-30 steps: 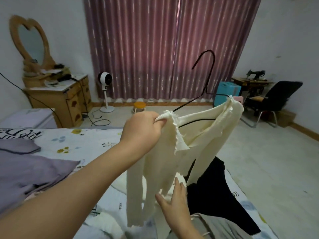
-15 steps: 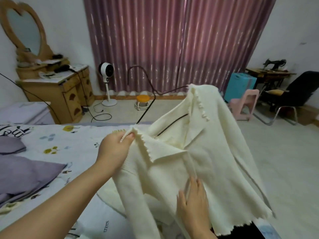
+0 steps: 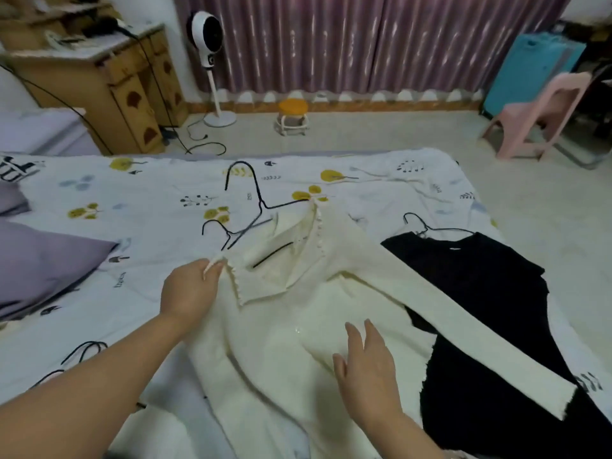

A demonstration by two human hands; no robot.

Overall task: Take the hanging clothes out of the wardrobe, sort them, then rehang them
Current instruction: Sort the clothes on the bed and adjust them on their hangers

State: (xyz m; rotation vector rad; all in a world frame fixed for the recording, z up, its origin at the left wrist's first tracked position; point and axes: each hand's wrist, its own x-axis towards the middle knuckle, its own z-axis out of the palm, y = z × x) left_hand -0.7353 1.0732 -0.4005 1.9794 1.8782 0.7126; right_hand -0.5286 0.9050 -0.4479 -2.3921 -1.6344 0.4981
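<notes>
1. The left hand (image 3: pixel 190 289) pinched the shoulder edge of the white cardigan (image 3: pixel 291 313) between thumb and fingertips.
2. The right hand (image 3: pixel 367 369) lay flat on the front of the cardigan, its fingers straight and spread, gripping nothing.
3. The cardigan was spread face up on the bed (image 3: pixel 149 200), its collar pointing away from the person and one sleeve stretched out to the right.
4. A black hanger (image 3: pixel 256 193) was still inside the cardigan, with its hook sticking out past the collar onto the sheet; a short stretch of its bar showed in the neck opening.
5. A second hanger (image 3: pixel 218 228) lay just left of the collar, touching or crossing the first.
6. A black garment (image 3: pixel 490 293) lay just right of the cardigan, on its own hanger (image 3: pixel 427 226), with the cardigan's sleeve draped over it.
7. More black hangers (image 3: pixel 82 351) lay on the sheet left of the cardigan, beside the left forearm.
8. A purple pillow (image 3: pixel 43 270) sat further left.
9. Beyond the cardigan, past the bed, stood a white fan (image 3: pixel 207 34), a small yellow stool (image 3: pixel 293 115) and a pink chair (image 3: pixel 543 117).
</notes>
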